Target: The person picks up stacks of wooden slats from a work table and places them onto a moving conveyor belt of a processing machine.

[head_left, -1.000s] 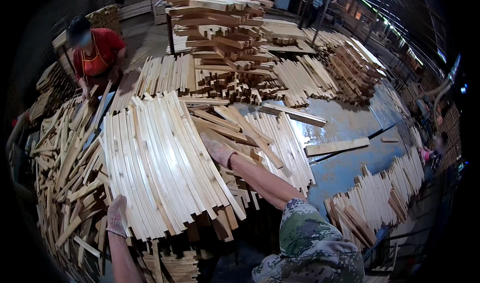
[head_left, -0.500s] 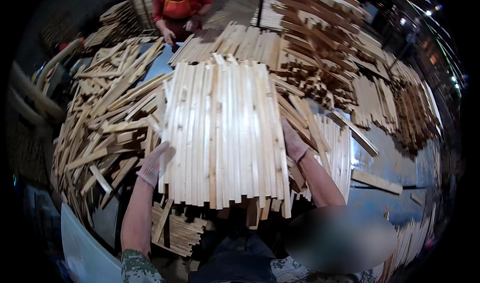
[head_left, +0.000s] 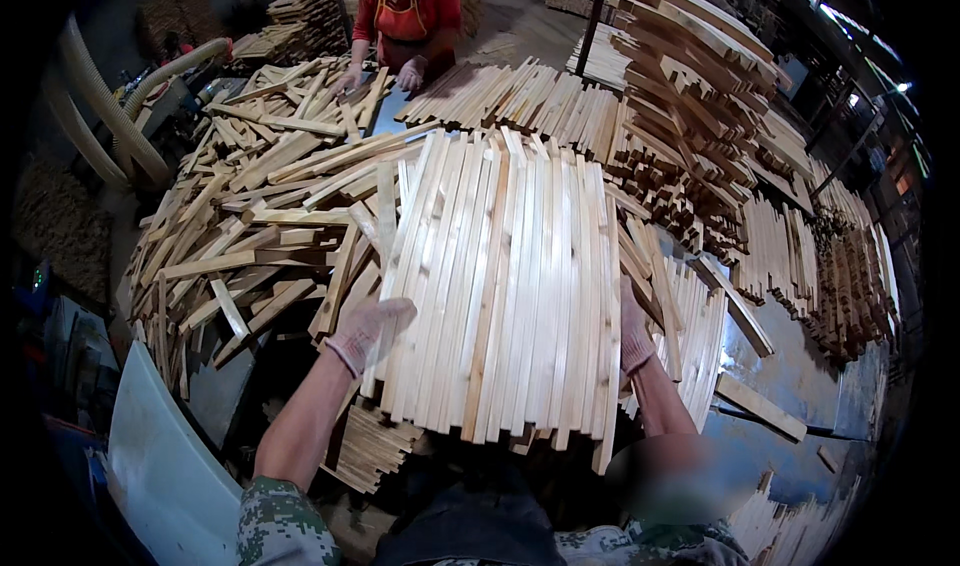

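A broad row of pale wooden strips (head_left: 500,286) lies side by side in front of me, their near ends uneven. My left hand (head_left: 368,334), in a light knitted glove, grips the row's left edge near its front corner, thumb over the top; its other fingers are mostly hidden. On the opposite edge my gloved right hand (head_left: 633,331) presses against the outermost strip, its fingertips partly hidden by the wood. Between them the hands hold the row together. A few strips stick out farther at the near right corner.
Loose wood offcuts (head_left: 250,251) are heaped on the left. Across the table a person in a red top (head_left: 410,26) handles wood. More strips (head_left: 520,96) lie before them. Tall timber stacks (head_left: 690,86) stand at right. Single boards (head_left: 760,406) rest on the metal table (head_left: 800,341).
The whole scene has shifted rightward in the picture. Both my hands stay at the strips' sides. The person opposite has reached a hand onto the offcut heap.
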### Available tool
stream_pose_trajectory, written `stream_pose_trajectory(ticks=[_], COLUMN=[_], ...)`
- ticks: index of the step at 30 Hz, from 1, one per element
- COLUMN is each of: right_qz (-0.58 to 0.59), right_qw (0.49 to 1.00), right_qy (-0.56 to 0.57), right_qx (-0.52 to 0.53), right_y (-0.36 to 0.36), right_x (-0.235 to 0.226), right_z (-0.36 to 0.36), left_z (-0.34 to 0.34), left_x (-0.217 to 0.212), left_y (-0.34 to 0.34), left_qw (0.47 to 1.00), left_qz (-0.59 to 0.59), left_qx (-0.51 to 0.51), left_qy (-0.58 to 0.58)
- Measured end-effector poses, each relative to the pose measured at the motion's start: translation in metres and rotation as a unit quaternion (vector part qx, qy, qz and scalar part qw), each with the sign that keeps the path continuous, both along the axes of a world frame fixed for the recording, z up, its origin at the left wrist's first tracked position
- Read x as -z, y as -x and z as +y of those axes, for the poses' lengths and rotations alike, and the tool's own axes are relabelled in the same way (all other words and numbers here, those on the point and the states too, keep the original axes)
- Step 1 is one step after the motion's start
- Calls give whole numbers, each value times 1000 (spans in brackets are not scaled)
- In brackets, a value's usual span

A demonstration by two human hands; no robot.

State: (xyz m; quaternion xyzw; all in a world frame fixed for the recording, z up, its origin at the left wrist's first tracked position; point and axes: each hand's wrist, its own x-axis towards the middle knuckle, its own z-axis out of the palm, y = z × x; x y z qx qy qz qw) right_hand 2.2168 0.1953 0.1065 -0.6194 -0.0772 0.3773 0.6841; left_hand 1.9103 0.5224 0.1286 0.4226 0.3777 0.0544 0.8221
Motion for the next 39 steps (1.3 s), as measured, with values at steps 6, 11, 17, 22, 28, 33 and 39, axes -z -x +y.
stream_pose_trajectory(ticks=[6,11,17,22,28,33,39], right_qz=[36,81,76,74,125,129,111], right_qw=[999,994,989,985,985,989,991], right_qy=[-16,-51,-117,-155,-118,-75,-64], right_qx=[37,45,58,11,14,-9,29], right_y=[66,118,139,130,131,105,107], right_x=[21,34,28,41,26,42,30], right_z=[-74,-116,-117,-125,-125,-137,-113], left_z=[-59,-104,-103,-96,-94,-86,-75], left_x=[-1,-3,39,60,87,69,98], left_y=[61,111,128,123,120,111,115], left_qw=[999,999,999,995,995,994,994], left_qz=[30,45,24,-57,-92,-74,-77], left_qx=[-5,-8,-5,-1,18,71,63], left_qy=[21,29,44,78,-39,34,50])
